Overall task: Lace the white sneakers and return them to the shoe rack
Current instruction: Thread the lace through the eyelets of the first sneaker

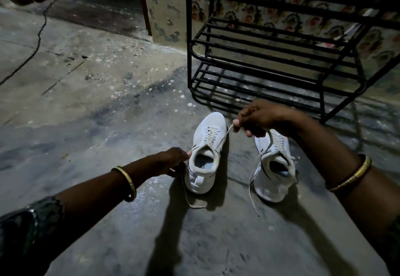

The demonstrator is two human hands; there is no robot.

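Concrete floor, dimly lit; shoe rack at 2 o'clock. Sneaker at 6 o'clock is threaded, and left hand and right hand each pinch a lace end. Sneaker at 4 o'clock trails loose lace. Judgement: tying outstanding, racking not begun.

The right hand, pinching a lace, covers the right sneaker's toe. Whether the left hand grips the left sneaker's collar or its lace is unclear. The insole print is too small to read. The top and right edges cut off the shoe rack.
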